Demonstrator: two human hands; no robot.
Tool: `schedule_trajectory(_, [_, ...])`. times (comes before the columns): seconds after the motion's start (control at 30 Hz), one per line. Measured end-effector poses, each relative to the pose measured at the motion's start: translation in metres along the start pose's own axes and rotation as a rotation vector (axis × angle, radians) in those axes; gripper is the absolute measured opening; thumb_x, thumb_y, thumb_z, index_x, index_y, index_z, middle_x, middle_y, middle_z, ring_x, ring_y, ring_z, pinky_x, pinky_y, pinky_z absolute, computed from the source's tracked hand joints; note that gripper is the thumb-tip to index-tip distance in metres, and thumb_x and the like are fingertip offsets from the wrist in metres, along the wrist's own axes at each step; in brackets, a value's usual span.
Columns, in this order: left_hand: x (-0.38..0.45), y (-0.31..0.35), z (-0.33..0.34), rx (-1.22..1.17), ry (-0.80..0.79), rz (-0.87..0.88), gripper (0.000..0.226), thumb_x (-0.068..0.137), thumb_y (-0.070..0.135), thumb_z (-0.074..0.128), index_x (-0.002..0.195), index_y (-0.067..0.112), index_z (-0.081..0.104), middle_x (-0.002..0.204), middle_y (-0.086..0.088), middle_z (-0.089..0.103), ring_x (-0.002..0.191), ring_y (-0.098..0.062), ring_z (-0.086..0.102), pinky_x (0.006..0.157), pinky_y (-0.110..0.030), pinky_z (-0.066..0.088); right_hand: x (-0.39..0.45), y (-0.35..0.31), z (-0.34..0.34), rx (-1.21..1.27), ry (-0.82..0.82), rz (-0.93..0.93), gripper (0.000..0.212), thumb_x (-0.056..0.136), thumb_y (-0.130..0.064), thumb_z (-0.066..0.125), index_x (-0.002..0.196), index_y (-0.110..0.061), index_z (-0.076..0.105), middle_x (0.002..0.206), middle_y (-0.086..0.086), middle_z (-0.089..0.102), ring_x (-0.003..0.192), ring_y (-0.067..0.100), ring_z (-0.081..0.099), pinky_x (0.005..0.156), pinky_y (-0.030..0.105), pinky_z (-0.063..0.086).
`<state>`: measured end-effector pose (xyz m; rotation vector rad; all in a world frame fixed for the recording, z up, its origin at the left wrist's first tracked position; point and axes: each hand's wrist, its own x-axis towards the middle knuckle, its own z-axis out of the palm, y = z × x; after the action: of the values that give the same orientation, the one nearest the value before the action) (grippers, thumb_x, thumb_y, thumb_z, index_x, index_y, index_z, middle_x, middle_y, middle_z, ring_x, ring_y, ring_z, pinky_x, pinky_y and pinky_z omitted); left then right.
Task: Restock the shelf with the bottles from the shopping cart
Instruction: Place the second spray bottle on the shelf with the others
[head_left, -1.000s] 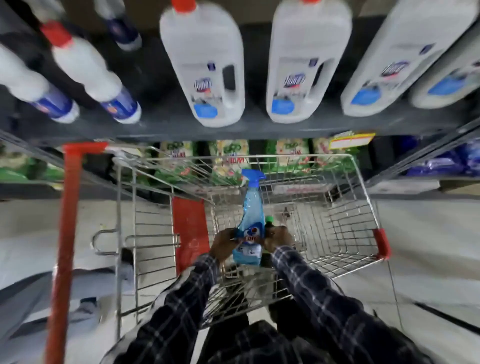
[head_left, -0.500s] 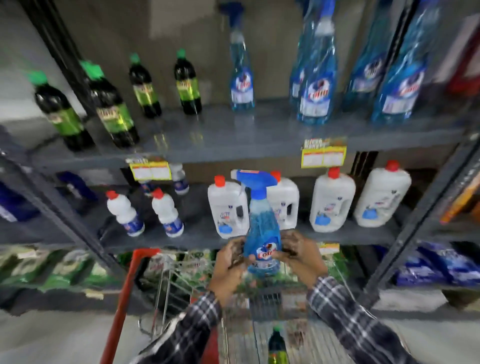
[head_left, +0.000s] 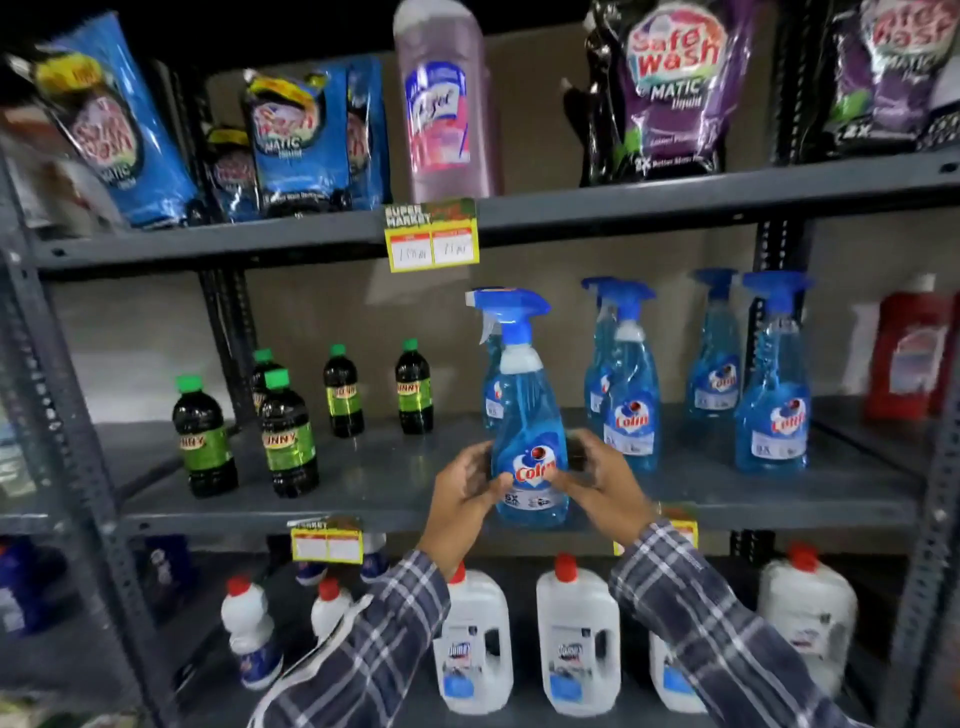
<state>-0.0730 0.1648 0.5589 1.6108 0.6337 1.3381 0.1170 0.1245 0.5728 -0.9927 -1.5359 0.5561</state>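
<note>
Upright, spray bottle (head_left: 527, 415) clasped by left hand (head_left: 467, 488) and right hand (head_left: 602, 480), nozzle leftward.

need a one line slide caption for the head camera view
Both hands, left hand and right hand, set a blue spray bottle upright at the middle shelf front edge.

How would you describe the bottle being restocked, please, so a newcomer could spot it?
On the middle shelf, find the blue spray bottles. It is the bottle at the front edge, left of the others, and the only one held by both hands.
</note>
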Motion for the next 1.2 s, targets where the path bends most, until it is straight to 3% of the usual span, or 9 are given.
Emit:
schedule_trajectory(0.13, [0.037,-0.003,-0.004,0.062,0.005,0.005,0.041,0.086,-0.003,0.066,0.123,0.008,0.056,0.113,-0.006,0.071,0.096,-0.005,0.071,0.081,-0.019,0.058,0.038,0.015,0.005,0.087,-0.022,0.027,0.027,0.089,0.002,0.062,0.110,-0.008,0.048,0.107,0.006,0.066,0.096,0.011,0.067,0.080,0.022,0.057])
schedule_trajectory(0.33, [0.076,-0.022,-0.018,0.179,-0.007,-0.019,0.038,0.082,-0.003,0.071,0.114,0.016,0.063,0.105,0.001,0.074,0.093,-0.003,0.072,0.077,-0.018,0.057,0.076,0.054,0.018,0.143,-0.022,0.143,0.032,0.093,-0.002,0.057,0.122,-0.002,0.044,0.123,0.017,0.063,0.112,0.024,0.065,0.086,0.028,0.059])
schedule_trajectory(0.5, [0.092,-0.039,-0.025,0.199,0.020,-0.049,0.037,0.083,-0.003,0.069,0.119,0.005,0.061,0.108,-0.008,0.073,0.091,-0.002,0.072,0.076,-0.017,0.057,0.096,0.070,0.028,0.094,-0.023,0.146,0.036,0.093,-0.005,0.058,0.126,0.001,0.044,0.127,0.020,0.062,0.116,0.029,0.063,0.086,0.026,0.058])
schedule_trajectory(0.8, [0.106,-0.055,-0.033,0.172,-0.034,-0.089,0.038,0.093,0.000,0.056,0.131,0.001,0.051,0.121,-0.010,0.064,0.095,0.005,0.068,0.083,-0.015,0.056,0.106,0.083,0.037,0.064,-0.004,0.156,0.044,0.092,-0.006,0.061,0.130,-0.004,0.039,0.127,0.012,0.059,0.108,0.011,0.063,0.083,0.019,0.057])
schedule_trajectory(0.9, [0.107,-0.057,-0.033,0.198,-0.040,-0.082,0.038,0.095,0.001,0.053,0.133,0.004,0.049,0.124,-0.008,0.062,0.096,0.007,0.067,0.083,-0.014,0.055,0.105,0.083,0.040,0.042,0.009,0.156,0.045,0.092,-0.005,0.061,0.130,-0.003,0.038,0.123,0.008,0.060,0.115,0.020,0.062,0.086,0.023,0.056])
schedule_trajectory(1.0, [0.106,-0.056,-0.033,0.249,-0.050,-0.098,0.043,0.094,-0.007,0.052,0.135,0.002,0.046,0.131,-0.012,0.059,0.112,-0.013,0.063,0.084,-0.011,0.054,0.099,0.077,0.041,0.020,0.013,0.168,0.046,0.090,-0.004,0.062,0.129,-0.003,0.038,0.121,0.006,0.060,0.123,0.031,0.058,0.099,0.039,0.052])
schedule_trajectory(1.07, [0.096,-0.053,-0.033,0.248,-0.021,-0.094,0.055,0.090,-0.009,0.055,0.142,0.003,0.039,0.142,-0.016,0.053,0.126,-0.025,0.056,0.087,-0.011,0.054,0.088,0.073,0.041,-0.023,0.018,0.164,0.053,0.089,-0.013,0.066,0.134,-0.010,0.037,0.128,0.004,0.060,0.124,0.025,0.059,0.105,0.047,0.048])
schedule_trajectory(1.13, [0.072,-0.045,-0.029,0.195,0.100,-0.087,0.068,0.089,-0.006,0.060,0.149,0.007,0.029,0.145,-0.014,0.049,0.127,-0.028,0.056,0.087,-0.015,0.056,0.065,0.063,0.042,-0.053,0.071,0.147,0.062,0.089,-0.021,0.067,0.141,-0.016,0.035,0.133,-0.005,0.056,0.125,0.012,0.056,0.107,0.039,0.047])
schedule_trajectory(1.2, [0.031,-0.034,-0.025,0.134,0.230,0.017,0.059,0.092,0.001,0.060,0.145,0.010,0.037,0.135,-0.012,0.059,0.114,-0.029,0.065,0.086,-0.027,0.058,0.029,0.047,0.042,-0.085,0.198,0.063,0.056,0.091,-0.019,0.064,0.142,-0.014,0.039,0.131,-0.011,0.055,0.126,0.005,0.053,0.104,0.025,0.046])
